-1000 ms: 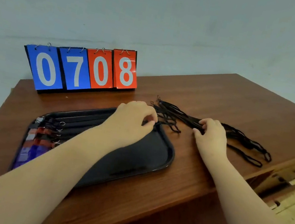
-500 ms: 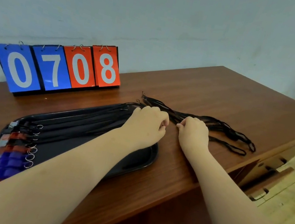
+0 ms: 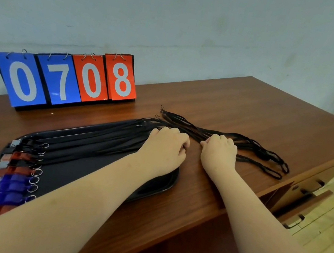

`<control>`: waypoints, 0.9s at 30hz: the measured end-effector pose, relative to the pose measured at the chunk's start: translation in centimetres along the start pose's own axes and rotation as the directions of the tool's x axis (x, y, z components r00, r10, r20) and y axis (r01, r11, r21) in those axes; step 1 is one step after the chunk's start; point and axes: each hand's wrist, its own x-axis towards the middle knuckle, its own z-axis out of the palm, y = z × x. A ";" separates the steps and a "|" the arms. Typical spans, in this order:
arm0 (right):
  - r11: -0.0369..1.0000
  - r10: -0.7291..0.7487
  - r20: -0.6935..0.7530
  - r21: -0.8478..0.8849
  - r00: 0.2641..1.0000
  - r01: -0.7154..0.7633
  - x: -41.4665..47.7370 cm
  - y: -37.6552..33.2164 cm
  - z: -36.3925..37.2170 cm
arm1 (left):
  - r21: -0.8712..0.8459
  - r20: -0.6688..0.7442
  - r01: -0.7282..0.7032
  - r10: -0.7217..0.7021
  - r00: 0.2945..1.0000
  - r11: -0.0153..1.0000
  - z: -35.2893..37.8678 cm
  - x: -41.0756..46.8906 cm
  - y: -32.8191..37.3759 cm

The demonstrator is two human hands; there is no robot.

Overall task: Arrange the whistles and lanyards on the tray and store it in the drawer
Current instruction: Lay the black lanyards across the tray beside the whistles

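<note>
Black lanyards [image 3: 96, 139] pinched by L grip [image 3: 164, 146], R grip [image 3: 219, 152]; scoreboard [image 3: 65, 79] behind tray [image 3: 76, 177].

Beyond the grip of the left hand [image 3: 166, 146] and right hand [image 3: 219, 152] on the lanyards [image 3: 254, 145], bare table [image 3: 253, 110] lay open. Left of the grip, the tray [image 3: 158, 182] and whistles [image 3: 11, 183] filled the surface. The scoreboard [image 3: 64, 81] stood beyond-left, and drawers [image 3: 306, 191] jutted near-right.

We've got the black tray [image 3: 164, 185] lying flat, and along its left end a row of whistles [image 3: 9, 183], red ones and blue ones side by side, each with a metal ring. Their black lanyards [image 3: 92, 138] run straight across the tray, spill over its far right rim and trail off in loose loops on the wood.
</note>
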 end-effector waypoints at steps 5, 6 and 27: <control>0.999 0.041 -0.068 -0.001 0.997 -0.041 -0.3 0.1 0.3 | -0.004 -0.005 -0.014 0.014 1.000 1.000 0.3 0.1 0.0; 0.999 0.049 -0.095 0.008 0.994 -0.049 -0.3 0.1 0.3 | -0.006 -0.005 -0.013 0.013 1.000 1.000 0.3 0.2 0.1; 0.849 -0.194 -0.515 0.338 0.835 0.406 -3.5 -0.7 -1.8 | -0.987 -0.016 0.041 -0.347 0.938 0.156 -3.8 1.8 3.0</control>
